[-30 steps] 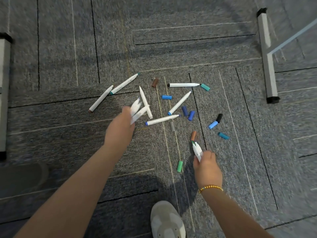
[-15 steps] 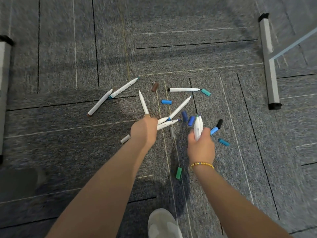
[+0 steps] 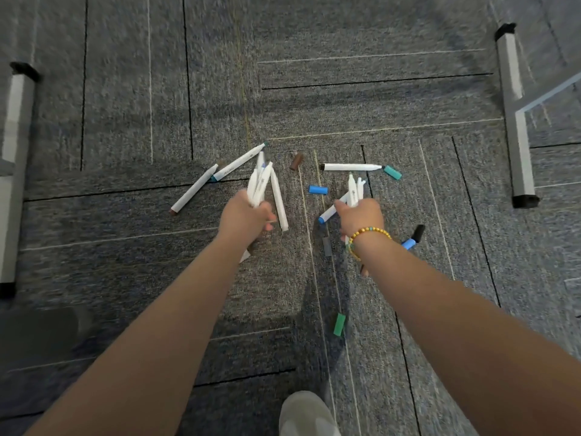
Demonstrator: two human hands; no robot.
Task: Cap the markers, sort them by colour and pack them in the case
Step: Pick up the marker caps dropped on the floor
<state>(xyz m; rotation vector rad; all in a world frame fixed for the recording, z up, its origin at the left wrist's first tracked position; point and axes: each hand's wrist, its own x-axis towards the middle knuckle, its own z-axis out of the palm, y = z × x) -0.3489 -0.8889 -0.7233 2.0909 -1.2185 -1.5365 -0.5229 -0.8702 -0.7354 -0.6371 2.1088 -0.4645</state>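
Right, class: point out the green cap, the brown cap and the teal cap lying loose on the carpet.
green cap [image 3: 339,324]: head view, middle of its body.
brown cap [image 3: 296,161]: head view, middle of its body.
teal cap [image 3: 393,172]: head view, middle of its body.

bare forearms, beaded bracelet [image 3: 370,233], grey shoe [image 3: 306,413]

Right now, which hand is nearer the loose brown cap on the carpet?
Left. The left hand grips markers just below and left of the brown cap; the right hand, also gripping markers, sits farther off, below and right of it.
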